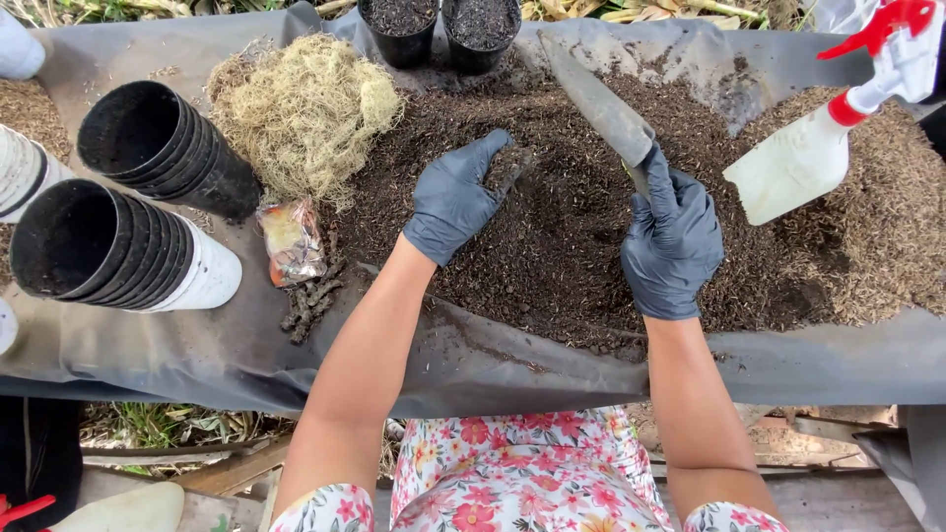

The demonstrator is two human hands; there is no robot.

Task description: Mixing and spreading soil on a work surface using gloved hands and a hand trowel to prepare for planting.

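Both forearms reach forward from a floral-print top, bare to the wrist, each ending in a dark blue-grey glove. The right hand (673, 241) is wrapped tight around the handle of a trowel (598, 99), fingers curled shut over it and thumb laid along the top. The trowel's long axis runs diagonally away from that grip, up and to the left, with the narrow grey blade pointing toward the far edge of the work surface and its tip lifted clear of the dark soil mix (552, 246) heaped below. The left hand (455, 197) lies across from the grip, to its left, cupped palm-up with fingers loosely together, cradling a small scoop of the soil on its fingertips; it rests on the heap.

The soil spreads over a grey plastic sheet (197, 345) and grades into a paler, husk-like material (887, 227) on the far side of the right hand. Just beyond the trowel's tip stand two black pots (439, 30), both filled with dark mix. Well to the left of the left hand lie two stacks of nested pots (128, 207) on their sides, mouths open and empty. Between those stacks and the left hand sit a clump of pale dry moss (301, 108) and a small crumpled packet (292, 239). To the right of the grip, a white spray bottle (803, 158) with a red trigger hangs tilted.
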